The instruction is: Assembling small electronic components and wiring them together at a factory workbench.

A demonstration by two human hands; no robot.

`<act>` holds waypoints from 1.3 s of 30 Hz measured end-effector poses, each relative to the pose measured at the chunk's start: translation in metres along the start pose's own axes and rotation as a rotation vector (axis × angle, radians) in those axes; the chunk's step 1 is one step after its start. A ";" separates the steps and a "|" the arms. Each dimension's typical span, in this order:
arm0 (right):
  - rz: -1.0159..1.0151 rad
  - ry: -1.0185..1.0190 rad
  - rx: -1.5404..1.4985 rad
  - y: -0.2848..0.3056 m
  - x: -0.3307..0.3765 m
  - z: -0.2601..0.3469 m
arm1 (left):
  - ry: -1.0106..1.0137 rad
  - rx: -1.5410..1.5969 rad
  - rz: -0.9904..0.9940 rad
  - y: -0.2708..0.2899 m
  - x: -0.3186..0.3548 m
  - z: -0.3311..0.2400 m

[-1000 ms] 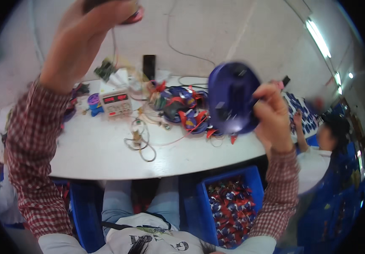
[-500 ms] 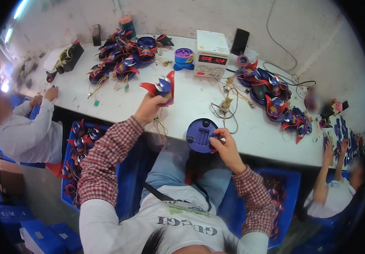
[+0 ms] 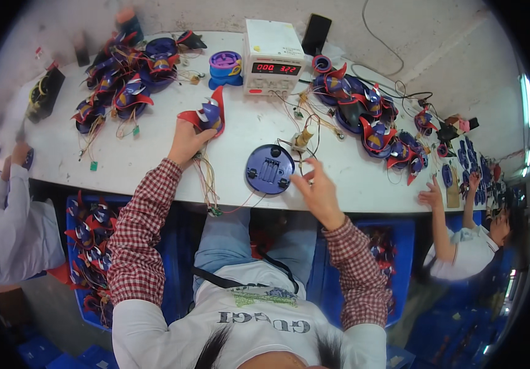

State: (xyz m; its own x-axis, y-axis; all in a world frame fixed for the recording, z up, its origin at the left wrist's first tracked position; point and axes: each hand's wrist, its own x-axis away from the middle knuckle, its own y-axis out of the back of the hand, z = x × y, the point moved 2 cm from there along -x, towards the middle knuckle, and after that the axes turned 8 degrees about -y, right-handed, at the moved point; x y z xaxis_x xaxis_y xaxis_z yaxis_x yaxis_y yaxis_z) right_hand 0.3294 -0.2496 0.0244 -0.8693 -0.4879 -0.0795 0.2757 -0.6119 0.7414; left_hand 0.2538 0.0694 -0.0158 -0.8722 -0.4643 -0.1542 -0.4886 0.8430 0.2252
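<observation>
My left hand (image 3: 186, 142) is closed around a purple toy shell with red horn-like wings (image 3: 211, 112), holding it above or against the white table. Thin wires (image 3: 203, 175) hang from it toward a small green circuit board (image 3: 214, 211) at the table's front edge. Beside it, a round purple base (image 3: 254, 179) with a slotted battery compartment and black parts lies on the table. My right hand (image 3: 319, 192) is open just right of this base, thumb and forefinger apart. Whether the thumb tip still touches the rim is hard to tell.
Behind stands a white power supply (image 3: 272, 52) with leads and a connector (image 3: 302, 140), beside a purple-blue round container (image 3: 225, 69). Similar toy shells are piled left (image 3: 131, 98) and right (image 3: 375, 132). Blue bins (image 3: 96, 313) flank my legs; co-workers sit on both sides.
The purple base has gone from my right hand onto the table, and that hand has opened beside it. My left hand has lowered the toy shell slightly; the view has turned right.
</observation>
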 end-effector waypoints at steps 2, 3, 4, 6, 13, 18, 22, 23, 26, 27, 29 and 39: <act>-0.160 0.101 -0.043 0.010 -0.017 -0.008 | 0.002 -0.031 -0.012 0.003 0.006 -0.002; -0.243 0.168 -0.065 0.013 -0.033 -0.013 | 0.026 0.024 -0.027 0.003 0.009 -0.005; -0.239 0.155 -0.067 0.012 -0.047 -0.014 | 0.051 0.076 -0.047 0.004 0.012 -0.009; -0.239 0.140 -0.102 0.006 -0.071 -0.012 | 0.103 0.172 -0.103 0.006 0.023 -0.015; 0.136 -0.239 -0.561 0.027 -0.097 -0.014 | -0.036 -0.036 -0.077 -0.041 0.101 -0.075; 0.165 -0.253 -0.948 0.026 -0.077 0.012 | -0.308 -0.529 0.062 -0.082 0.060 -0.060; 0.204 -0.148 -0.755 0.003 -0.042 0.022 | -0.124 -0.621 0.201 -0.093 0.048 -0.043; 0.148 -0.038 -0.638 -0.002 -0.037 0.022 | -0.136 -0.593 0.195 -0.095 0.050 -0.043; -0.010 0.292 -0.268 -0.013 -0.026 0.024 | -0.174 -0.502 0.169 -0.099 0.053 -0.043; -0.006 0.290 -0.260 -0.014 -0.024 0.027 | -0.171 -0.493 0.168 -0.099 0.054 -0.041; -0.037 0.348 -0.173 -0.016 -0.020 0.034 | -0.220 -0.492 0.118 -0.100 0.057 -0.040; -0.091 0.394 0.012 -0.027 -0.001 0.044 | -0.255 -0.347 0.065 -0.093 0.062 -0.033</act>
State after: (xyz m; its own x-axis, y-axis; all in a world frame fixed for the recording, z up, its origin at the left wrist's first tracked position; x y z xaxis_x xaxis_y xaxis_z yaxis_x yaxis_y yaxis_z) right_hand 0.3052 -0.2050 0.0337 -0.6654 -0.6346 -0.3930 0.1974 -0.6574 0.7273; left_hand 0.2447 -0.0463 -0.0150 -0.8884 -0.2947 -0.3521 -0.4506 0.7066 0.5456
